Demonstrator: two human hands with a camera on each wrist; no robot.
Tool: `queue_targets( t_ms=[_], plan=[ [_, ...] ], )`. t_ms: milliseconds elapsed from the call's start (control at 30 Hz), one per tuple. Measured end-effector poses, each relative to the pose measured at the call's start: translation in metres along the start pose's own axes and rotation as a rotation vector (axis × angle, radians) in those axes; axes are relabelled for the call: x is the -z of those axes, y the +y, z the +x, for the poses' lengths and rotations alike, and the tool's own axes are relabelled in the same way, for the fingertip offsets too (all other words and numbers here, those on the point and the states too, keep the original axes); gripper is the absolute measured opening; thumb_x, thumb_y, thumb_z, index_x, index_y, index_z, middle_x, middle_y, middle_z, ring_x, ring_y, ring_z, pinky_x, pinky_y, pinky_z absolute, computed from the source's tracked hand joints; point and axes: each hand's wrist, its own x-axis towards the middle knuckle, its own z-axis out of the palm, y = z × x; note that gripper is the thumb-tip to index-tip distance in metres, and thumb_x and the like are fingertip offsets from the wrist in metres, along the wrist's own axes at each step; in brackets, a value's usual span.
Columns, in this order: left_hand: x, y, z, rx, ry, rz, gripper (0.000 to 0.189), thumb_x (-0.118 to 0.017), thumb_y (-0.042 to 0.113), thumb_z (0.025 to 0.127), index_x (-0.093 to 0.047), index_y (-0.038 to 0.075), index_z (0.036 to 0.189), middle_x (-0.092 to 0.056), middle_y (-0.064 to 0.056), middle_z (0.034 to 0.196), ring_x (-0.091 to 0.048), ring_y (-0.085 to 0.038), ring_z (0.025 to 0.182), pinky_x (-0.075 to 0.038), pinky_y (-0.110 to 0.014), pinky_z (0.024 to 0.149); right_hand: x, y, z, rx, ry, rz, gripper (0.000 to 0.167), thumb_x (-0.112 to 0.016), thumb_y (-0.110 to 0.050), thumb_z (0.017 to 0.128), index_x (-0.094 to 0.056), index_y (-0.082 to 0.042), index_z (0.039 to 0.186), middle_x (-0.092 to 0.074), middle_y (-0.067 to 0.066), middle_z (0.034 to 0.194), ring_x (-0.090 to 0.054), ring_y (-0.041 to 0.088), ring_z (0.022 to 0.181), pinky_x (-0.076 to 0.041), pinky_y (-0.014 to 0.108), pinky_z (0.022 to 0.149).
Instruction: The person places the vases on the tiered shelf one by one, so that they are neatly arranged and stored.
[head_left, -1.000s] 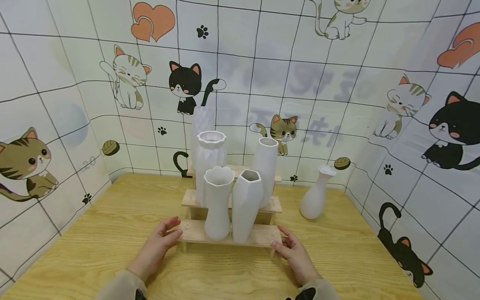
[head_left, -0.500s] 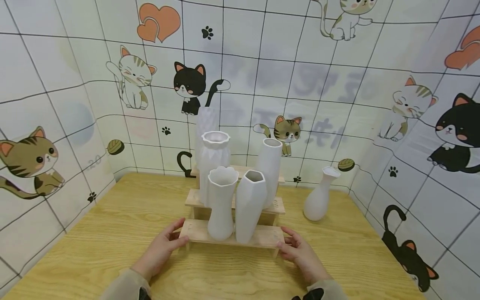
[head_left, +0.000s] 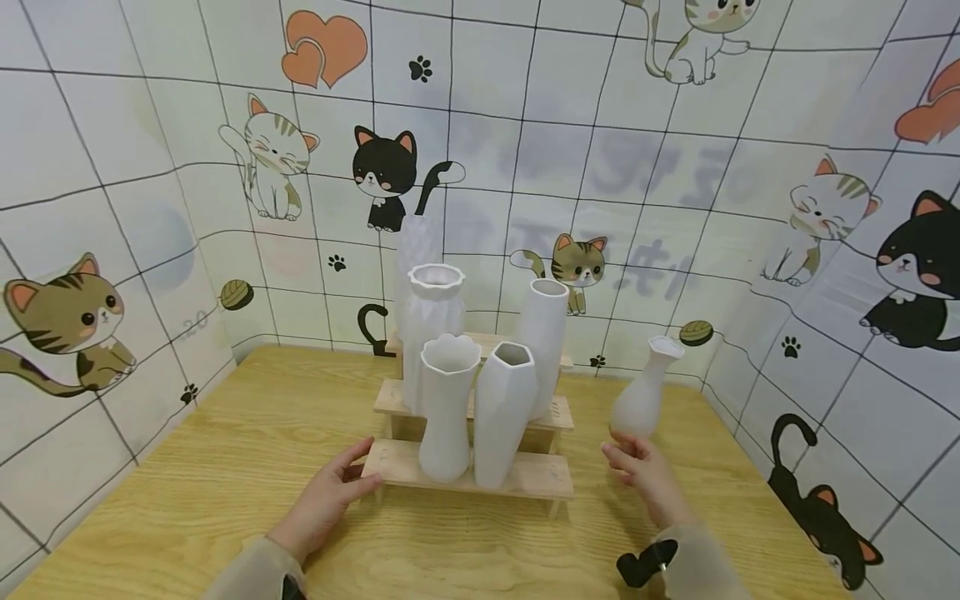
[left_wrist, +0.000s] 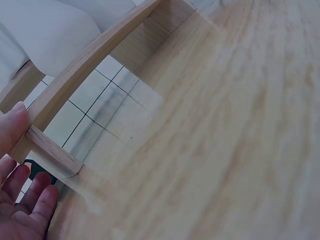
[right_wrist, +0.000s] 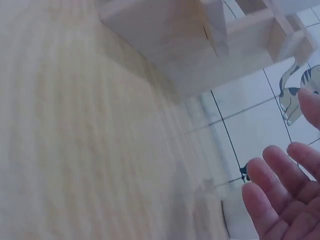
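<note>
A three-step wooden stand [head_left: 543,473] carries several white vases. On its lowest step are a scalloped-rim vase [head_left: 447,417] and a faceted vase [head_left: 501,421]. Behind them stand a ruffled-rim vase [head_left: 435,317] and a smooth cylindrical vase [head_left: 546,333]. My left hand [head_left: 318,507] holds the left end of the lowest step, its thumb [left_wrist: 15,122] against the front edge; the index finger is hidden in the left wrist view. My right hand [head_left: 651,479], fingers loosely bent and holding nothing, is just in front of a narrow-necked white vase [head_left: 639,400] on the table.
A tall textured vase [head_left: 417,246] rises at the back left of the stand. The wood-grain table [head_left: 285,392] meets a wall covering [head_left: 480,167] with printed cats behind and on both sides. A black strap piece [head_left: 647,565] hangs at the right cuff.
My right hand has let go of the stand's right end and moved right, to the narrow-necked vase. My left hand keeps its place at the left end. The view shifts slightly.
</note>
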Motion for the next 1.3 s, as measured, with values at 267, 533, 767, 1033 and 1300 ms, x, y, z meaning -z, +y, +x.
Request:
queue_targets(
  t_ms=[267,533,767,1033,1300],
  plan=[
    [0.000,0.000,0.000,0.003,0.012,-0.002,0.071,-0.073,0.020,0.087,-0.037,0.009,0.148,-0.042,-0.016,0.143,-0.049,-0.029,0.118,-0.042,-0.042,0.096,0.017,-0.010,0.018,0.000,0.154,-0.046,0.069,-0.058,-0.040,0.096,-0.035,0.004,0.144,-0.044,0.024,0.137,-0.054,0.020,0.102,-0.046,0.031,0.083],
    [0.000,-0.001,0.000,-0.005,0.015,-0.010,0.071,-0.072,0.019,0.087,-0.037,0.008,0.148,-0.041,-0.016,0.144,-0.047,-0.031,0.121,-0.039,-0.049,0.099,0.020,-0.018,0.030,-0.008,0.348,-0.006,0.068,-0.059,-0.042,0.094,-0.039,0.003,0.142,-0.046,0.021,0.135,-0.049,0.024,0.110,-0.043,0.021,0.078],
    [0.001,-0.002,0.001,-0.007,0.005,-0.024,0.071,-0.072,0.020,0.088,-0.037,0.009,0.148,-0.042,-0.016,0.144,-0.048,-0.030,0.121,-0.039,-0.048,0.099,0.017,-0.019,0.047,-0.019,0.507,0.044,0.078,-0.064,-0.043,0.090,-0.033,0.001,0.147,-0.046,0.017,0.128,-0.044,0.032,0.116,-0.040,0.041,0.091],
    [0.001,-0.002,0.000,0.002,-0.004,-0.018,0.072,-0.072,0.020,0.088,-0.036,0.009,0.148,-0.038,-0.016,0.146,-0.046,-0.031,0.122,-0.039,-0.048,0.099,0.016,-0.025,0.055,-0.046,0.587,0.099,0.085,-0.070,-0.041,0.086,-0.027,-0.003,0.150,-0.034,0.022,0.143,-0.033,0.037,0.128,-0.032,0.051,0.105],
    [0.001,-0.003,0.000,0.008,0.016,-0.018,0.072,-0.074,0.020,0.086,-0.038,0.011,0.148,-0.040,-0.014,0.145,-0.047,-0.031,0.121,-0.040,-0.049,0.097,0.017,-0.025,0.066,-0.039,0.493,0.136,0.096,-0.069,-0.039,0.087,-0.011,-0.004,0.154,-0.011,0.020,0.158,-0.017,0.041,0.141,-0.020,0.058,0.110]
  ],
)
